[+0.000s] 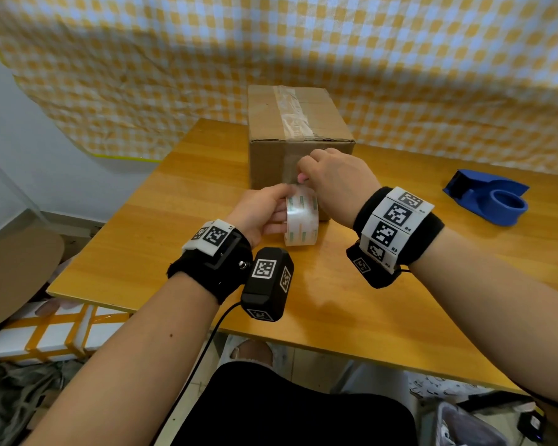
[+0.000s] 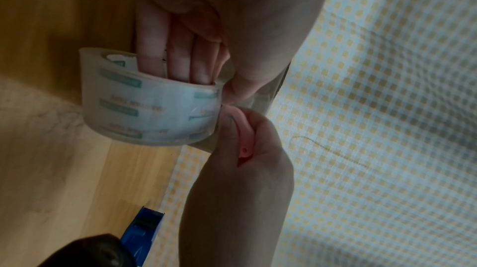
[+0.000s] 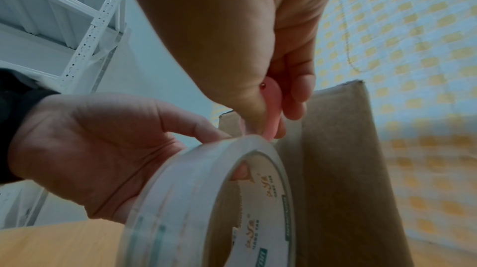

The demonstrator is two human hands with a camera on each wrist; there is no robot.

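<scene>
A roll of clear packing tape (image 1: 302, 220) stands on edge just in front of a taped cardboard box (image 1: 290, 123) on the wooden table (image 1: 335, 300). My left hand (image 1: 271, 210) grips the roll, fingers (image 2: 178, 57) inside its core and thumb on the outside. My right hand (image 1: 306, 170) pinches a small pink cutter (image 1: 302, 178) right above the roll, against the box's near face. In the wrist views the pink cutter (image 2: 244, 134) (image 3: 271, 112) meets a strip of tape leaving the roll (image 3: 196, 200). The cutter's blade is hidden.
A blue tape dispenser (image 1: 490, 201) lies at the table's right. Yellow checked cloth (image 1: 174, 59) hangs behind the box. White metal shelving (image 3: 77, 16) stands to the left. White and orange boxes (image 1: 52, 333) sit on the floor below the table's left edge.
</scene>
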